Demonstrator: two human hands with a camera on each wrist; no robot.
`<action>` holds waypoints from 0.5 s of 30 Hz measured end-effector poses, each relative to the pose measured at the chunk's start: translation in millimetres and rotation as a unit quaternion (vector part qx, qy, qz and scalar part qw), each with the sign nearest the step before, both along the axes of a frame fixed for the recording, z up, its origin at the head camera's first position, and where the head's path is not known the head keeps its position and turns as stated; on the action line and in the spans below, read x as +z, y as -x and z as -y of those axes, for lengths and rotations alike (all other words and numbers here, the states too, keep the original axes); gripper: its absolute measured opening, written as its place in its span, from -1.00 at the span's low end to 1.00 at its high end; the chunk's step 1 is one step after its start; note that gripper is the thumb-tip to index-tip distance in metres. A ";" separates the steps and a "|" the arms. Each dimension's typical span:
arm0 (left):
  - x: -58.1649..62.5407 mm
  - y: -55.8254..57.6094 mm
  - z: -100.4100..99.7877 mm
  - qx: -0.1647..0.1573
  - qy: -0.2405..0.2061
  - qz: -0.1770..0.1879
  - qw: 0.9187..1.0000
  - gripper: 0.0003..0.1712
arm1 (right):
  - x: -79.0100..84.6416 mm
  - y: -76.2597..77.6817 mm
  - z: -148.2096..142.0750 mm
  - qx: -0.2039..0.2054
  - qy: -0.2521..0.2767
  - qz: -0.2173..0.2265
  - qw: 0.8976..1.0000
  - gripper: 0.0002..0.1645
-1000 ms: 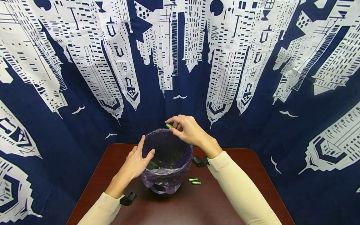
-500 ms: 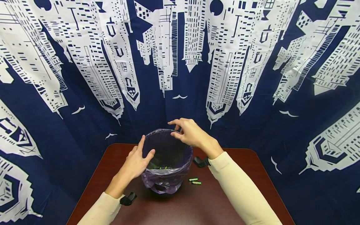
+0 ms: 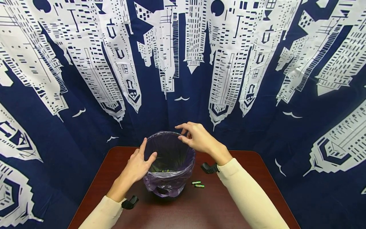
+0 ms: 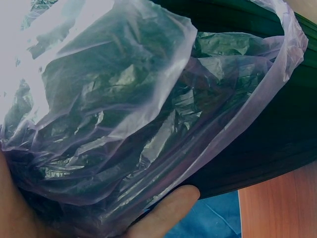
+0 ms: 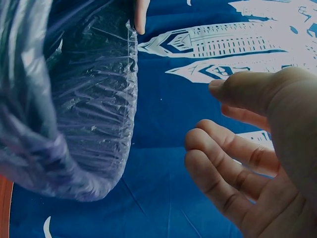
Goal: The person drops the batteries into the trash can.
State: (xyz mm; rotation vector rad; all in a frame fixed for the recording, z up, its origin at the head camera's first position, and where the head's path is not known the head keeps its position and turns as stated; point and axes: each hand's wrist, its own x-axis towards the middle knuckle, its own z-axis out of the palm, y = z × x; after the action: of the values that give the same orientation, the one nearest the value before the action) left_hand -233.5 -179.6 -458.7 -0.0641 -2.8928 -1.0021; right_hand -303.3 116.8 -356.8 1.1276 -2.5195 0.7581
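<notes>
A dark waste bin (image 3: 164, 198) lined with a thin purple bag (image 3: 177, 183) stands on the table, its mouth facing up. My left hand (image 3: 138, 164) holds the bin's left rim, thumb over the opening and fingers along the outside. A finger (image 4: 171, 210) lies against the outer side in the left wrist view. Above the far right rim, my right hand (image 3: 198, 137) is empty, fingers loosely bent and apart from the thumb. The right wrist view shows its fingers (image 5: 218, 183) beside the bag's edge. Several small green batteries (image 3: 166, 171) lie at the bin's bottom, partly hidden by the near rim.
Two green batteries (image 3: 199, 186) lie side by side on the reddish-brown table (image 3: 228, 203), just right of the bin. A navy curtain (image 3: 160, 111) with white upside-down skyscrapers hangs close behind and around the table. Black straps (image 3: 210, 168) sit at both wrists.
The battery pinched in my right hand one second ago has been let go over the bin. That hand has since drawn slightly right and down. My left hand has stayed on the rim.
</notes>
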 end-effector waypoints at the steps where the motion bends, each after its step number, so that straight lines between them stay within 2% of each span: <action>1: -0.2 0.0 0.2 0.000 0.000 -0.001 1.000 0.13 | -0.8 -0.3 -1.5 -0.001 0.002 0.001 1.000 -0.51; 15: 0.7 -0.3 -0.4 -0.001 -0.003 0.001 1.000 0.13 | -16.3 -4.4 -27.1 -0.017 0.031 -0.004 0.999 -0.54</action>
State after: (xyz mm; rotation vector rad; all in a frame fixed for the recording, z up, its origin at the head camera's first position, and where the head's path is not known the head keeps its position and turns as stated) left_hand -233.2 -179.1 -457.9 -0.0645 -2.8924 -1.0110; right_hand -298.9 144.0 -373.1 1.0614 -2.4845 0.8157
